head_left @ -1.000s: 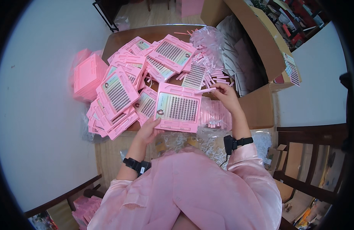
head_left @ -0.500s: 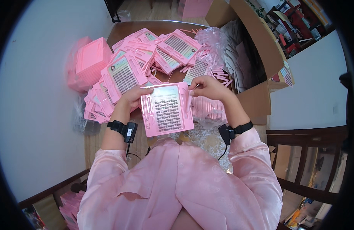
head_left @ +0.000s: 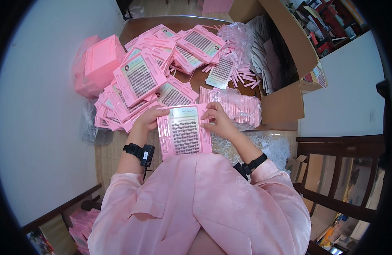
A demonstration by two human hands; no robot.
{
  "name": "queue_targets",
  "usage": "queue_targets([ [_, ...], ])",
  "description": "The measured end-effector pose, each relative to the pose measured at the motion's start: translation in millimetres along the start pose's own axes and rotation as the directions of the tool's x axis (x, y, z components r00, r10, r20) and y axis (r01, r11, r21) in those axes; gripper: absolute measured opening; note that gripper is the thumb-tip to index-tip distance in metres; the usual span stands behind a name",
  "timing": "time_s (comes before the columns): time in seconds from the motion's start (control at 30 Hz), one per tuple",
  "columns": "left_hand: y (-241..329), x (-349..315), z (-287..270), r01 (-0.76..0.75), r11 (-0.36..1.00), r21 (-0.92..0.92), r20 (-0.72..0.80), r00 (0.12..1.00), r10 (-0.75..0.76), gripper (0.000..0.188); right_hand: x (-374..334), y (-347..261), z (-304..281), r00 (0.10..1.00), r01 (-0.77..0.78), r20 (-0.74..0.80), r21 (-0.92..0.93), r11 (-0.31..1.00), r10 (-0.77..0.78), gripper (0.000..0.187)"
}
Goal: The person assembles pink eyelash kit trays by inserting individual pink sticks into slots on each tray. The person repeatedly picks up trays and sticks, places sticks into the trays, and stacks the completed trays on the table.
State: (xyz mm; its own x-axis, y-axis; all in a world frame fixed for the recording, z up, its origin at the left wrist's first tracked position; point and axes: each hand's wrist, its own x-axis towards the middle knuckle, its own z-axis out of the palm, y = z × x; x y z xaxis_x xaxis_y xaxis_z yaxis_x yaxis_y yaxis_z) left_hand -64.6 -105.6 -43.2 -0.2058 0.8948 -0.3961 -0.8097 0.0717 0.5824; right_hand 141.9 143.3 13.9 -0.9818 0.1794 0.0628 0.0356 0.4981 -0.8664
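Note:
My left hand (head_left: 152, 117) grips the upper left corner of a pink plastic eyelash tray (head_left: 165, 142), thumb on top. In it lies a pale card (head_left: 185, 135) with rows of black lash clusters. My right hand (head_left: 218, 122) is at the tray's right side, fingers bent and thumb against the side strip; whatever they pinch is hidden. The tray is tilted towards me, its lower edge against my pink shirt. Beyond it, a heap of similar filled trays (head_left: 140, 76) covers the table's left and middle.
A stack of pink trays (head_left: 103, 59) stands at the left by the wall. Bagged pink tubes (head_left: 236, 108) lie right of my hands, with loose tubes (head_left: 244, 76) and a lash card (head_left: 221, 72) behind. An open cardboard box (head_left: 285, 112) stands at the right.
The tray has come down closer to my body. My right hand has moved down and in against the tray's right side; the thin pale pink piece it pinched is no longer distinguishable.

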Motion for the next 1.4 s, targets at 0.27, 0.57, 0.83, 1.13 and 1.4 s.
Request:
queue_targets([
  [0.27,4.2,1.0,6.8,0.024,0.999,0.033,-0.058,0.998,-0.022,0.048,-16.5,13.4,17.5,0.858,-0.503,0.235,0.564,0.654,0.457,0.05],
  [0.57,-22.2,21.2,43.4,0.129,0.92,0.371,-0.182,0.981,-0.064,0.042,-15.5,41.9,-15.6,0.87,-0.312,-0.208,0.472,0.825,0.448,0.033],
  [0.83,-40.3,89.7,77.8,0.101,0.985,0.14,-0.129,0.988,-0.083,0.05,-124.7,138.9,-110.2,0.371,-0.586,-0.817,0.163,0.794,0.442,0.022],
  [1.13,-37.8,113.5,87.8,0.142,0.986,0.092,-0.165,0.978,-0.125,0.054,-136.1,223.7,-86.9,0.505,-0.576,-0.706,0.153,0.803,0.497,0.035],
  [1.4,-33.8,98.8,81.5,0.069,0.997,0.037,-0.24,0.969,-0.058,0.055,-147.5,257.0,-62.1,0.387,-0.2,-0.628,0.658,0.726,0.675,0.023],
])
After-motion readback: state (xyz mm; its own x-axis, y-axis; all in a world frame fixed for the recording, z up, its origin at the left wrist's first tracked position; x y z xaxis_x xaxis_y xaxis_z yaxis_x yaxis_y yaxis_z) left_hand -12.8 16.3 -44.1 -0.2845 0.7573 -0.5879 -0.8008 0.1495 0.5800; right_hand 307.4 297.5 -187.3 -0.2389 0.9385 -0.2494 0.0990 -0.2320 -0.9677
